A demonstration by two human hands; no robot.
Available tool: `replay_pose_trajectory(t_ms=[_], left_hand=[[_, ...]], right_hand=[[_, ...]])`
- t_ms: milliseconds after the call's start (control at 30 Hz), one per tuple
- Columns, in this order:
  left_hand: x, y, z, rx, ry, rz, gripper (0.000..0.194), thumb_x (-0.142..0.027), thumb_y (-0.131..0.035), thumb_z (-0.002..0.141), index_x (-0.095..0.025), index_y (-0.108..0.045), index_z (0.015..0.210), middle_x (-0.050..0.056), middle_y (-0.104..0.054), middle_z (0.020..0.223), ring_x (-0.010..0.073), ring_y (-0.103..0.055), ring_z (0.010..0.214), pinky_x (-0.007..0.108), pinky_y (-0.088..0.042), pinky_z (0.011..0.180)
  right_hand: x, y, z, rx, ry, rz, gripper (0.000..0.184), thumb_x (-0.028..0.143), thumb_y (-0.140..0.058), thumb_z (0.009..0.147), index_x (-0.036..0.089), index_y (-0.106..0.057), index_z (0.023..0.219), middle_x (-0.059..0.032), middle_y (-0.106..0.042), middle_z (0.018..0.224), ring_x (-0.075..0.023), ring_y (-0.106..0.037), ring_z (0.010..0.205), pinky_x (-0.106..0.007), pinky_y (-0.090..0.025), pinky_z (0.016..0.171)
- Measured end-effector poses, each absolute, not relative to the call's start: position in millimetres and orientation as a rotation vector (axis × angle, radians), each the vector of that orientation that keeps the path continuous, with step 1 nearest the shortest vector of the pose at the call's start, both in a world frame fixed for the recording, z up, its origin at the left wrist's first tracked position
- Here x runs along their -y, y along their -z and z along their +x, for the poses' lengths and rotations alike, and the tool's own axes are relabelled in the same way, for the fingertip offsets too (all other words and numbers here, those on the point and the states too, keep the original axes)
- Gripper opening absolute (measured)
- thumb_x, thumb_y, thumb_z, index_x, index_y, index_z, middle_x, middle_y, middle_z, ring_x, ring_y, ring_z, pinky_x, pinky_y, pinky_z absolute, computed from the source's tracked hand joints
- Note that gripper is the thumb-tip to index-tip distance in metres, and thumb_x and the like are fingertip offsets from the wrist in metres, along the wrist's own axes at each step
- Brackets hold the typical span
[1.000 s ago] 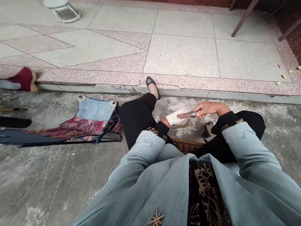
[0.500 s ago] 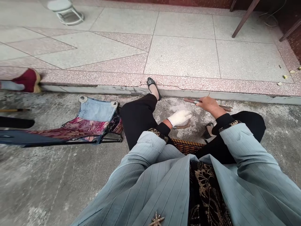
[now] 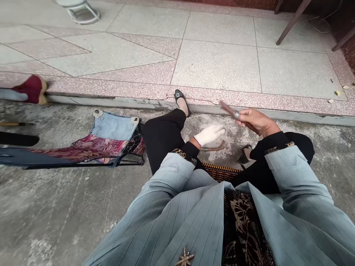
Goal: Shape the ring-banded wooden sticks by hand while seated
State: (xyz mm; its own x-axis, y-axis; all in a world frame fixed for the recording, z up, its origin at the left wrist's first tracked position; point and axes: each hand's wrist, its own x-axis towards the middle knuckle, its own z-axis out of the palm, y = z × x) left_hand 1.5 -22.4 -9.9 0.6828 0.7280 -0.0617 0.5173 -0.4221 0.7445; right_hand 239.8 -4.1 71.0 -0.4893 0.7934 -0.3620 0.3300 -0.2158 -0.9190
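My right hand (image 3: pixel 255 120), bare, is wrapped round a brown wooden stick (image 3: pixel 227 109) with a silvery metal binding near the grip. The stick's far end tilts up and is smeared by motion, so its exact kind is unclear. To its left, my left hand (image 3: pixel 209 134) wears a white knitted glove and hangs low over the concrete. Its fingers are bent together; whatever they hold, if anything, is hidden. Just below the glove a second brown stick (image 3: pixel 215 148), bent at one end, is partly covered by the wrist.
Between my legs shows a woven wicker edge (image 3: pixel 222 171). A low folding chair (image 3: pixel 113 127) with denim and floral cloth stands at left. Ahead runs a raised tiled step (image 3: pixel 216 66). Another person's maroon shoe (image 3: pixel 31 89) rests at its edge; a white stool (image 3: pixel 83 13) is farther back.
My right hand has moved slightly right and turned, swinging the stick's far end upward from nearly level. My left hand has shifted slightly up and left.
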Motion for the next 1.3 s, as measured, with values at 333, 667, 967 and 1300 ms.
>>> replay_pose_trajectory(t_ms=[333, 667, 967, 1300], left_hand=[[31.8, 28.6, 12.7, -0.977, -0.036, 2.494, 0.037, -0.039, -0.037, 0.1, -0.02, -0.068, 0.107, 0.009, -0.071, 0.093, 0.0225, -0.064, 0.083, 0.031, -0.04, 0.071], [18.4, 10.5, 2.2, -0.935, -0.125, 2.368, 0.027, -0.032, -0.046, 0.096, -0.02, -0.068, 0.103, 0.006, -0.071, 0.097, 0.0196, -0.064, 0.091, 0.027, -0.044, 0.081], [19.8, 25.7, 6.6, -1.007, -0.312, 2.119, 0.038, -0.037, -0.037, 0.101, -0.012, -0.065, 0.108, 0.01, -0.069, 0.101, 0.0213, -0.061, 0.093, 0.03, -0.045, 0.085], [27.2, 41.5, 13.6, -1.0, -0.021, 2.355, 0.037, -0.039, -0.037, 0.1, -0.017, -0.067, 0.102, 0.009, -0.07, 0.099, 0.0221, -0.063, 0.091, 0.03, -0.043, 0.081]], right_hand=[[-2.7, -40.6, 217.8, 2.413, -0.751, -2.235, 0.033, 0.044, -0.061, 0.09, 0.016, -0.072, 0.104, -0.0162, -0.07, 0.108, -0.0305, -0.064, 0.102, -0.038, -0.047, 0.082], [7.7, -46.0, 217.7, 2.753, -1.73, -1.662, 0.021, 0.037, -0.07, 0.082, 0.018, -0.076, 0.087, -0.0036, -0.067, 0.068, -0.015, -0.057, 0.061, -0.029, -0.042, 0.063], [2.0, -61.2, 234.9, 1.945, -1.903, -1.291, 0.033, 0.046, -0.07, 0.079, 0.016, -0.073, 0.092, 0.001, -0.061, 0.07, -0.0099, -0.051, 0.061, -0.025, -0.042, 0.062], [-2.6, -43.7, 219.4, 2.342, -1.042, -2.074, 0.03, 0.039, -0.058, 0.092, 0.015, -0.072, 0.102, -0.0121, -0.071, 0.095, -0.0226, -0.065, 0.086, -0.032, -0.047, 0.077]])
